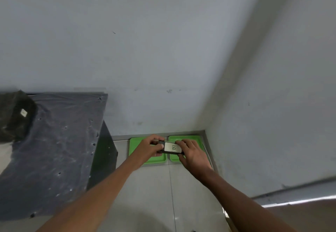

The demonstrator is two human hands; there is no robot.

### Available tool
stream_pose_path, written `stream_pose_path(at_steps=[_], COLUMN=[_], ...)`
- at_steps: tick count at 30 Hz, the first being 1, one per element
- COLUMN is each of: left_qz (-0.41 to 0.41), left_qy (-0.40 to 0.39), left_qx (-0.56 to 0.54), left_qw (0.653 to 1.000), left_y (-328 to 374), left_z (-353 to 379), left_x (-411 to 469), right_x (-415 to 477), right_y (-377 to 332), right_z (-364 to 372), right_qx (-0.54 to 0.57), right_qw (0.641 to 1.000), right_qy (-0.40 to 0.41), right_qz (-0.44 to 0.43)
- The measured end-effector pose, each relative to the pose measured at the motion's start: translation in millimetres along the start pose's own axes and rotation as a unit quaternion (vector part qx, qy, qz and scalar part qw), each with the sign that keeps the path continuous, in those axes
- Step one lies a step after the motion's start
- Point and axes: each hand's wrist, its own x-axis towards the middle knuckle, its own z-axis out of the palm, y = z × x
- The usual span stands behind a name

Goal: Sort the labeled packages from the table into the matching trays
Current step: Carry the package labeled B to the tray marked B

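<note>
Two pale grey-white walls (163,40) meet in a corner at the right, the right-hand one in softer shadow. Small dark marks (169,91) speckle the far wall low down, and a thin dark streak (114,32) sits higher up. Below, the floor (154,186) is laid with light glossy tiles, a grout line (171,191) running toward the viewer. A grey skirting strip (127,137) follows the foot of the far wall. At lower right a bright metallic ledge (300,198) crosses the frame at a slant.
</note>
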Motion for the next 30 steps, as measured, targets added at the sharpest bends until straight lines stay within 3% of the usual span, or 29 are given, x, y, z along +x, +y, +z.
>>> stream_pose_path(at_steps=[8, 16, 22, 30], left_qz=[-0.021, -0.054, -0.036, 0.033], left_qy=[0.023, 0.050, 0.072, 0.074], left_qx=[-0.016, -0.024, 0.029, 0.128], left_qw=[0.999, 0.997, 0.996, 0.989], left_y=[-22, -72, -147, -314], left_z=[114, 170, 175, 163], left_x=[71, 141, 218, 333], right_x=[-2, 12, 34, 54], right_y=[140, 229, 283, 359], right_z=[1, 51, 150, 346], right_qx=[0.005, 0.008, 0.015, 0.007], right_qw=[0.999, 0.998, 0.999, 0.999], right_qy=[-0.035, -0.055, -0.043, -0.027], right_qz=[-0.007, -0.010, -0.012, -0.025])
